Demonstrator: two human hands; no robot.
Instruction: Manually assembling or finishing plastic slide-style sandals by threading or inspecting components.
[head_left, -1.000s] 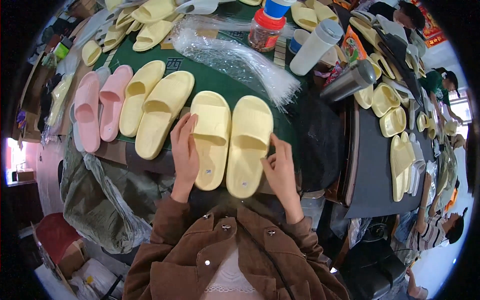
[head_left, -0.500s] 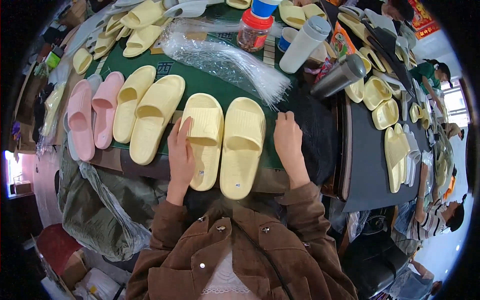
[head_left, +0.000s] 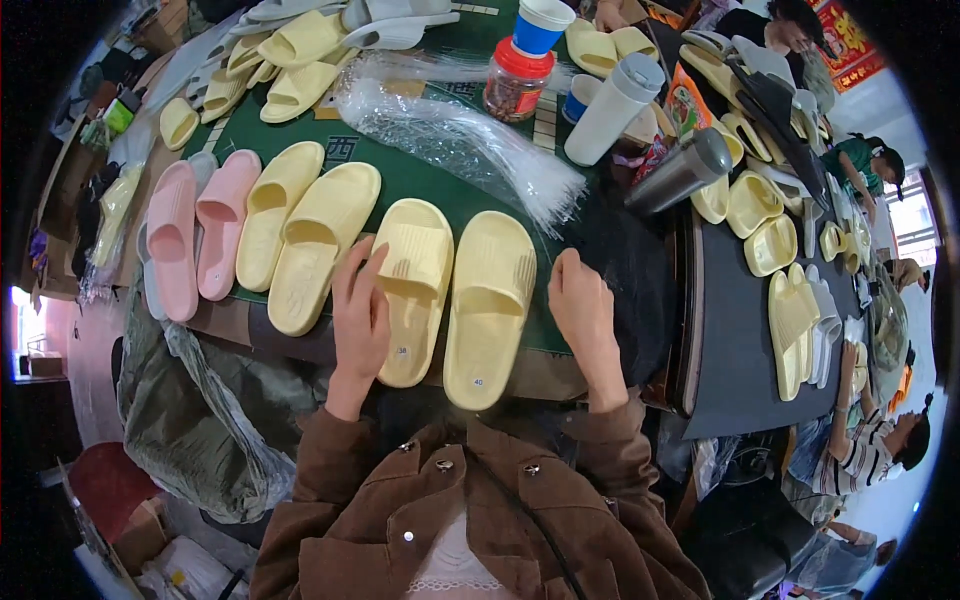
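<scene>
Near the frame's centre, the left hand (head_left: 362, 315), fingers slightly spread, seems to touch the left yellow slipper (head_left: 405, 335); the right hand (head_left: 585, 315) is curled beside the right yellow slipper (head_left: 486, 320), and I cannot tell whether it pinches anything. Both heels, at lower centre, appear to overhang the green table (head_left: 546, 332), so a downward press or careless tug could tip one off.

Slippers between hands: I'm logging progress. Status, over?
Left hand open at left slipper; right hand curled, apart from right slipper. Both soles down. Plastic strands beyond.
</scene>
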